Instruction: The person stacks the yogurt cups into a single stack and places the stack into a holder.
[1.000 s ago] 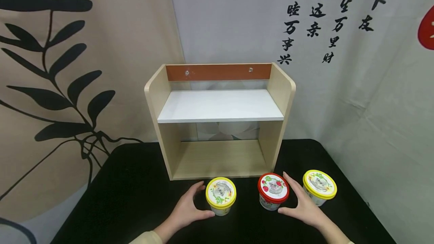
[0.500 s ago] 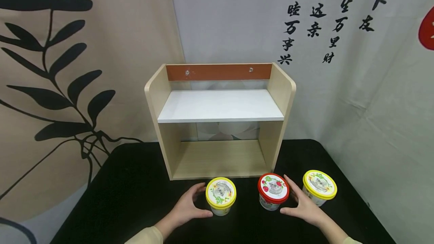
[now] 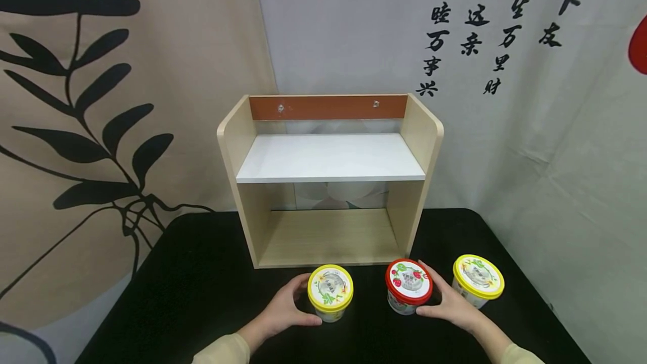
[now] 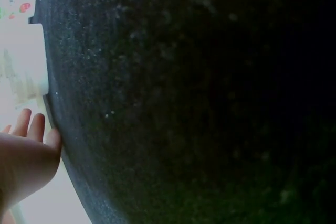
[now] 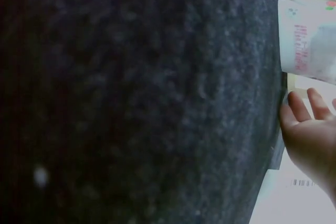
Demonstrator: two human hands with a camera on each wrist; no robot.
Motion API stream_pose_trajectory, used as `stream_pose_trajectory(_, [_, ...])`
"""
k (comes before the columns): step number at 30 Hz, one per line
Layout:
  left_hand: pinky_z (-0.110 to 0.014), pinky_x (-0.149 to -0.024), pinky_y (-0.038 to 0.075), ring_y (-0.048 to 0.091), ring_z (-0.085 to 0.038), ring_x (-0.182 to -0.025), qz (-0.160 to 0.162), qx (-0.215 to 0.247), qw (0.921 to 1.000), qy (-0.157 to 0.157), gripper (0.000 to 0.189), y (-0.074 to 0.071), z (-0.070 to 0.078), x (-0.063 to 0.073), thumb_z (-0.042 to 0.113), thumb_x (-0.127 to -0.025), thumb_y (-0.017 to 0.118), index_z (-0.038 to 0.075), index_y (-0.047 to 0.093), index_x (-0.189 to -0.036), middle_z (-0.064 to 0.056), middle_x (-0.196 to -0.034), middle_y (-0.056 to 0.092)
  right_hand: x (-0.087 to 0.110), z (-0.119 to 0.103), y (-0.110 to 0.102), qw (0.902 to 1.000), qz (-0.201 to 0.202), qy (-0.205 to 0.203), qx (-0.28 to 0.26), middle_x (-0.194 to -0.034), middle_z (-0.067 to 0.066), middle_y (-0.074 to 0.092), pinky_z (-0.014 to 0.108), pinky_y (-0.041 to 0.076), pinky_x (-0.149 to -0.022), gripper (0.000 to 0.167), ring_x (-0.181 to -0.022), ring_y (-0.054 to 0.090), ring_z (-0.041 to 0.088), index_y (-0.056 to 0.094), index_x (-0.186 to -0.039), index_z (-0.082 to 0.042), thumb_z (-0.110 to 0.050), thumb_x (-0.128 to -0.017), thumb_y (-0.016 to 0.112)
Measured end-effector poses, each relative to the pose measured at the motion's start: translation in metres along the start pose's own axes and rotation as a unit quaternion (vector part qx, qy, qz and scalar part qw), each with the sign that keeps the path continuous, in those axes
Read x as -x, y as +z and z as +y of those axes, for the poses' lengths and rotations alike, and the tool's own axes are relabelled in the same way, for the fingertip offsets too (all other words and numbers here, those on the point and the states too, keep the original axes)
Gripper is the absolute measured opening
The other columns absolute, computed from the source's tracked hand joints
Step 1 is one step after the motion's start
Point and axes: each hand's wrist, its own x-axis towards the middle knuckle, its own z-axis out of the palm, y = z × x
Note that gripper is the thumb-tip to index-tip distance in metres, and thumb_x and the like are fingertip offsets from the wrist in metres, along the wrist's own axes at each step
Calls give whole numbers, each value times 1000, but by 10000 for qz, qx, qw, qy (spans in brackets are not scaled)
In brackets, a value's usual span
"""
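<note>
In the head view, a yellow-lidded cup (image 3: 331, 294) stands upright on the black table, with my left hand (image 3: 284, 309) at its left side. Thumb and fingers are spread there, close to the cup wall. My right hand (image 3: 451, 301) lies similarly at the right side of a red-lidded cup (image 3: 408, 286) with strawberries on its lid. Its forefinger reaches behind the lid and its thumb lies near the lower wall. The left wrist view shows the left fingers (image 4: 37, 127) relaxed just short of a pale cup (image 4: 23, 61). Whether either thumb touches is unclear.
A second yellow-lidded cup (image 3: 477, 280) stands right of the right hand. Behind the cups rises a wooden two-tier shelf (image 3: 432, 139) with a white upper board (image 3: 331, 156). The black table (image 3: 182, 291) ends at a printed curtain (image 3: 556, 173).
Both hands have shifted slightly closer to their cups, the right forefinger now reaching further behind the red lid. The cups stand where they were; the head view has turned slightly left.
</note>
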Motion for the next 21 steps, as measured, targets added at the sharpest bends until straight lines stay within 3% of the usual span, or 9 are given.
stream_pose_trajectory(8, [-61, -108, 34, 43, -41, -133, -134, 179, 9996, 148, 91, 5, -1, -4, 24, -74, 89, 3, 38, -146, -16, -144, 48, -4, 4, -1, 9995, 23, 313, -45, -156, 33, 15, 74, 17, -107, 100, -140, 16, 53, 5, -155, 2, -17, -86, 75])
stream_pose_trajectory(21, [-63, -107, 32, 45, -32, -128, -70, 448, 9989, 127, 91, 13, 2, -10, 15, -71, 90, 6, 40, -146, -9, -139, 51, -9, 5, 0, 9990, -7, 398, -213, -154, 36, 17, 71, 22, -108, 98, -138, 20, 54, 6, -153, 4, -16, -86, 75])
